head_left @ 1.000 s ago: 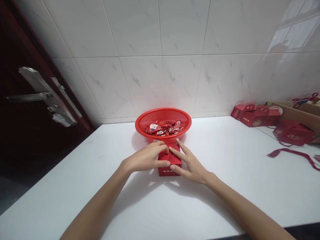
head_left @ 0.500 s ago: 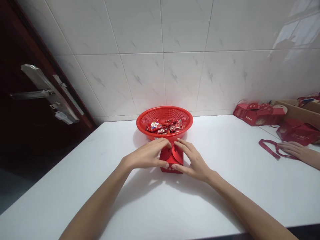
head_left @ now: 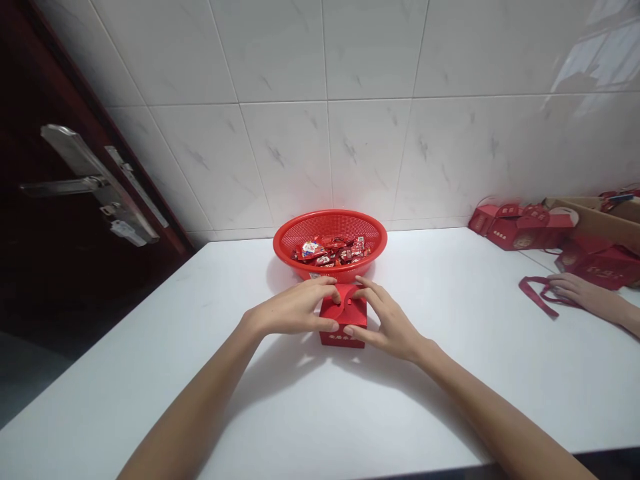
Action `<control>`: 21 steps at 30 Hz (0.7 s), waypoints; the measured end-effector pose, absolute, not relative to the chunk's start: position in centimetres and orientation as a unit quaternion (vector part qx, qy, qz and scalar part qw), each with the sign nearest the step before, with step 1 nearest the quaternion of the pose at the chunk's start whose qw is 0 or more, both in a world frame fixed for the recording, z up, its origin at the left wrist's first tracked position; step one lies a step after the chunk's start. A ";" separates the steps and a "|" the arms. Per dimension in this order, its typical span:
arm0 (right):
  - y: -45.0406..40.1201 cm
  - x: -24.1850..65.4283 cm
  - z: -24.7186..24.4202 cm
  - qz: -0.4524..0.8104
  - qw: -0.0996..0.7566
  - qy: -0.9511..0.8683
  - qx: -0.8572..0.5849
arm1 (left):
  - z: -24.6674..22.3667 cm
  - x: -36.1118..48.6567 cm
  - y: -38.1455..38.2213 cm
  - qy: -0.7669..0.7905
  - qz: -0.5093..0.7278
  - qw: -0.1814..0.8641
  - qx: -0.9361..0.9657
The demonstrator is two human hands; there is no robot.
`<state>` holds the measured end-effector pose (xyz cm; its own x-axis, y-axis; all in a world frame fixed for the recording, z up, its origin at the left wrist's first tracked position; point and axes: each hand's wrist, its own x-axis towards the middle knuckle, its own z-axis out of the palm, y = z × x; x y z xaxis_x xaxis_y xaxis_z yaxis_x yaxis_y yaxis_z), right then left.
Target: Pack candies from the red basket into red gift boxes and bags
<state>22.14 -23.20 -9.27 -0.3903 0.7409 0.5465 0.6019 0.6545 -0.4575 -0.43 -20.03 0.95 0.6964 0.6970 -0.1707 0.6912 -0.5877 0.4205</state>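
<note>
A small red paper gift box (head_left: 345, 335) with pale lettering on its front stands upright on the white table, right before the basket. My left hand (head_left: 300, 308) is curved round its left side, thumb at the front edge and fingertips on the curved top flap. From the right, my right hand (head_left: 383, 317) grips it the same way, fingers on the other flap. The rounded flaps lie nearly flat across the top, overlapping at the middle. Behind stands a red plastic basket (head_left: 331, 219) holding several wrapped candies (head_left: 320, 250).
At the right, another person's hand (head_left: 583, 293) rests by a dark red ribbon (head_left: 537, 299). Red boxes (head_left: 530, 230) and a cardboard carton (head_left: 590, 212) stand behind it. A tiled wall (head_left: 280, 153) backs the table; a door handle (head_left: 65, 187) is at the left.
The box's two flaps have come down from raised to nearly flat under my fingers. The other person's hand has shifted slightly left along the ribbon.
</note>
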 end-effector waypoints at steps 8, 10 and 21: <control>-23.3 22.1 -8.9 0.124 0.373 -0.826 -0.403 | 0.8 -0.3 -19.8 0.379 0.016 0.252 0.891; -23.2 22.1 -8.8 0.122 0.372 -0.828 -0.401 | 0.8 -0.3 -19.8 0.379 0.017 0.253 0.890; -23.3 22.1 -8.9 0.120 0.373 -0.826 -0.406 | 0.7 -0.3 -19.8 0.377 0.018 0.236 0.896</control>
